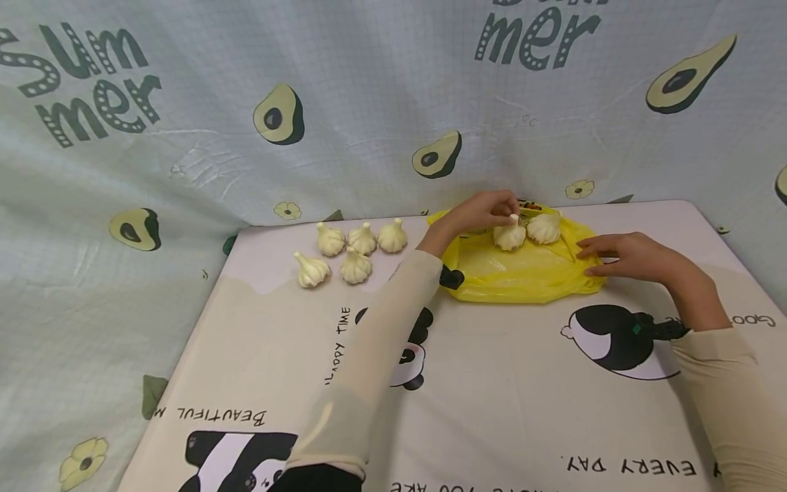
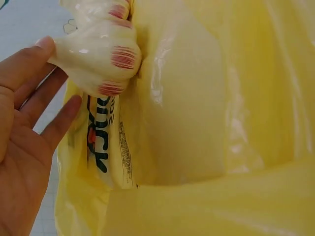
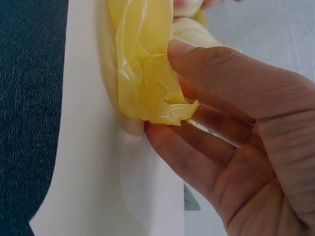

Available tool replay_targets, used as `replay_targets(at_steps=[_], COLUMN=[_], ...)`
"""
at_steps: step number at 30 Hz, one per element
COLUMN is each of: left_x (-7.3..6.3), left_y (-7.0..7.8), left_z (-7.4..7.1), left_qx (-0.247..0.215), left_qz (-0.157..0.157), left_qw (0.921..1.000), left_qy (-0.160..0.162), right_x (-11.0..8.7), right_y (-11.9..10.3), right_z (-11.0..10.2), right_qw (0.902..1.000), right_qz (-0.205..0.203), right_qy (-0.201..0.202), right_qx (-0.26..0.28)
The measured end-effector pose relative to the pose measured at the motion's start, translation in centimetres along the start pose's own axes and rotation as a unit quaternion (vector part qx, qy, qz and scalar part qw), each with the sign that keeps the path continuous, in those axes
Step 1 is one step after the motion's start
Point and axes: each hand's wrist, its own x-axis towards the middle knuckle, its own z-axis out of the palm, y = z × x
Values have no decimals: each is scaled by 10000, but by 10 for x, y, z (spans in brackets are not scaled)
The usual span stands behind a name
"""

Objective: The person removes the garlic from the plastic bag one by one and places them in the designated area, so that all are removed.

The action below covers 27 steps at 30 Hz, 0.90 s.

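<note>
A yellow plastic bag [image 1: 510, 280] lies at the back of the table, right of centre, its near side spread out. My left hand [image 1: 488, 208] pinches the stem of a garlic bulb [image 1: 509, 238] over the bag. The left wrist view shows thumb and fingers at that bulb's stem, with purple streaks on the bulb [image 2: 106, 56]. A second garlic bulb [image 1: 544, 229] sits right beside it on the bag. At the bag's right end, my right hand [image 1: 630, 256] holds the crumpled edge [image 3: 157, 93] between thumb and fingers.
Several garlic bulbs [image 1: 356, 265] stand grouped on the table left of the bag. A printed cloth with pandas and lettering covers the table [image 1: 492, 383]. Behind it hangs a curtain [image 1: 369, 102] with avocado prints. Dark printed lettering [image 2: 101, 137] shows at the bag near the held bulb.
</note>
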Motion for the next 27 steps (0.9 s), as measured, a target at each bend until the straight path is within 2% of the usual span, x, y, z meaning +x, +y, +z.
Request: replay_targets(at_steps=[2, 6, 9, 15, 21, 24, 27], left_x=[-2, -5, -8, -15, -30, -39, -47], left_y=[1, 3, 10, 26, 31, 32, 33], left_z=[0, 1, 2, 2, 2, 2, 2], left_qx=[-50, 91, 128, 324, 321, 280, 387], left_qz=[27, 277, 523, 804, 898, 1090, 1125], left_qw=[9999, 9989, 9974, 9934, 9918, 9900, 9890], left_qy=[-132, -371, -485, -749, -849, -854, -874], right_x=[0, 1, 1, 0, 1, 1, 0], right_y=[0, -1, -2, -3, -3, -3, -2], right_z=[0, 1, 1, 0, 0, 0, 0], right_qw=[10000, 10000, 10000, 10000, 10000, 9999, 9999], right_qz=[10, 31, 52, 39, -56, -98, -145], right_qy=[-14, -22, -10, 7, 28, 42, 63], right_qx=[-6, -3, -12, -17, -34, -44, -52])
